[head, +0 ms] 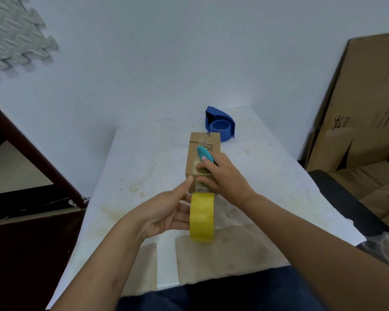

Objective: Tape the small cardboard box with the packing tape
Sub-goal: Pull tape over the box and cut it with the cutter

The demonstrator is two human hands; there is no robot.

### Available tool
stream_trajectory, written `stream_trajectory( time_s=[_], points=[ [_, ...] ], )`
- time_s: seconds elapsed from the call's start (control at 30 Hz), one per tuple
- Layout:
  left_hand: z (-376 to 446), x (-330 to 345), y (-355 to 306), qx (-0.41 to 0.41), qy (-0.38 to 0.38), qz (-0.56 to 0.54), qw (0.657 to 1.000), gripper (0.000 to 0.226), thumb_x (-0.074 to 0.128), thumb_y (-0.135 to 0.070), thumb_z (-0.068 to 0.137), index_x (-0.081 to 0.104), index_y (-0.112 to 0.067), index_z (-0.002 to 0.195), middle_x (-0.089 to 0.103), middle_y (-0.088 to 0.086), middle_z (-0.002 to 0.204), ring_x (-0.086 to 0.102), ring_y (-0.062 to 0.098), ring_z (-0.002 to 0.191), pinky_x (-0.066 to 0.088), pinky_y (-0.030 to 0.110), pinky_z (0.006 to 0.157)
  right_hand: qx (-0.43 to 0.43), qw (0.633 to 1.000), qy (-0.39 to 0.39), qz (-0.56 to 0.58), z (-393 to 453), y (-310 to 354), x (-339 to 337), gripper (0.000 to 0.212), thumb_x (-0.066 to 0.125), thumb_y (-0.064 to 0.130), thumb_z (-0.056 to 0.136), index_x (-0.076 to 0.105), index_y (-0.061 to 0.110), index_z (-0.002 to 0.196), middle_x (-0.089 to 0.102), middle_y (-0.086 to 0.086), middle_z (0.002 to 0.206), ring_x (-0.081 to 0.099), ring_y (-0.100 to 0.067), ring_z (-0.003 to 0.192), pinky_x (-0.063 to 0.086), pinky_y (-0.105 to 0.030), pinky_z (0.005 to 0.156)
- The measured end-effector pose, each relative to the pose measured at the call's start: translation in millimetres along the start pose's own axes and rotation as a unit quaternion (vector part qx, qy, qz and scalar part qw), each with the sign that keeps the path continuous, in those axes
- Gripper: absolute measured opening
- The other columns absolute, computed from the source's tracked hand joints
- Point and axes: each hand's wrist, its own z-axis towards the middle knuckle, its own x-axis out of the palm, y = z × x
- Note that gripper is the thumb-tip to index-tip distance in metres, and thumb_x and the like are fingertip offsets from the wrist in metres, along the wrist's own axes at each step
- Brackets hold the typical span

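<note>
The small cardboard box (200, 151) lies lengthwise on the white table (144, 167), its near end toward me. A yellow roll of packing tape (202, 217) stands on edge just in front of that end. My left hand (169, 212) grips the roll from the left, thumb raised against the box's near left corner. My right hand (225, 178) rests on the box's near top and holds a small teal cutter (204, 155) that points away across the lid. A strip of tape appears to run from the roll up onto the box's near end.
A blue tape dispenser (220, 123) sits behind the box near the wall. Large flattened cardboard boxes (364, 113) lean at the right. A dark wooden frame (27, 153) stands to the left. Brown paper (229, 257) covers the table's near edge.
</note>
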Motion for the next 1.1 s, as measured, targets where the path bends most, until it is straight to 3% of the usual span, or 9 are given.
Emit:
stream_trajectory(
  time_s=[0.1,0.2,0.3,0.43,0.5,0.6,0.77,0.97,1.1],
  points=[
    [11,3,1,0.003,-0.05,-0.024,0.998,0.061,0.043,-0.061,0.093,0.06,-0.007,0.116,0.076,0.024,0.099,0.075,0.031,0.082,0.062,0.04,0.077,0.003,1.0,0.003,0.004,-2,1,2,0.03,0.055,0.036,0.091,0.06,0.01,0.106,0.056,-0.011,0.106,0.038,-0.012,0.09,0.037,-0.02,0.079],
    [19,9,0,0.01,-0.051,-0.073,0.996,0.047,0.051,-0.049,0.095,0.064,-0.009,0.116,0.076,0.022,0.103,0.074,0.03,0.087,0.059,0.041,0.082,0.028,0.999,0.02,0.039,-2,4,-1,0.033,0.048,0.042,0.093,0.057,0.014,0.108,0.053,-0.007,0.105,0.034,-0.007,0.087,0.038,-0.02,0.076],
    [22,11,-1,0.007,-0.042,-0.106,0.993,0.037,0.059,-0.035,0.094,0.069,-0.006,0.116,0.074,0.022,0.109,0.073,0.029,0.09,0.059,0.039,0.08,0.06,0.991,0.024,0.118,1,6,-14,0.024,0.044,0.034,0.098,0.056,0.017,0.11,0.049,-0.001,0.102,0.045,-0.01,0.087,0.043,-0.02,0.074],
    [26,10,1,0.009,-0.041,-0.129,0.991,0.03,0.058,-0.023,0.094,0.068,-0.004,0.116,0.076,0.02,0.102,0.074,0.024,0.07,0.062,0.033,0.066,0.152,0.968,-0.08,0.183,10,12,-33,0.024,0.036,0.018,0.102,0.059,0.015,0.108,0.053,-0.003,0.098,0.055,-0.012,0.081,0.048,-0.021,0.067],
    [26,10,2,0.011,-0.032,-0.13,0.991,0.029,0.057,-0.021,0.094,0.067,-0.006,0.117,0.077,0.019,0.099,0.076,0.024,0.074,0.062,0.034,0.071,0.192,0.941,-0.127,0.249,11,12,-43,0.026,0.037,0.014,0.101,0.056,0.023,0.117,0.06,-0.001,0.095,0.06,-0.01,0.078,0.05,-0.021,0.067],
    [26,10,4,0.016,-0.023,-0.127,0.991,0.032,0.057,-0.024,0.093,0.067,-0.008,0.119,0.076,0.02,0.105,0.073,0.029,0.094,0.055,0.043,0.093,0.253,0.878,-0.116,0.39,8,11,-56,0.039,0.042,0.013,0.1,0.041,0.039,0.129,0.068,-0.002,0.092,0.066,-0.011,0.073,0.056,-0.022,0.067],
    [31,12,9,0.022,-0.03,-0.132,0.991,0.035,0.053,-0.036,0.097,0.067,-0.011,0.117,0.075,0.022,0.105,0.071,0.032,0.097,0.05,0.048,0.101,0.318,0.807,-0.069,0.492,-4,11,-59,0.021,0.045,0.021,0.1,0.055,0.015,0.117,0.068,-0.007,0.096,0.065,-0.014,0.083,0.053,-0.027,0.07],
    [33,14,9,0.019,-0.034,-0.131,0.991,0.035,0.055,-0.033,0.097,0.065,-0.01,0.121,0.076,0.021,0.104,0.071,0.032,0.099,0.047,0.05,0.104,0.339,0.806,-0.037,0.483,-16,20,-50,0.016,0.046,0.022,0.099,0.059,0.022,0.107,0.073,0.0,0.096,0.066,-0.009,0.08,0.053,-0.022,0.065],
    [33,14,11,0.026,-0.034,-0.136,0.99,0.034,0.055,-0.032,0.097,0.065,-0.01,0.12,0.077,0.019,0.102,0.072,0.03,0.093,0.049,0.049,0.103,0.332,0.822,-0.012,0.462,-19,23,-51,0.019,0.052,0.025,0.097,0.062,0.013,0.107,0.073,-0.001,0.09,0.064,-0.013,0.075,0.052,-0.023,0.063]
  ],
)
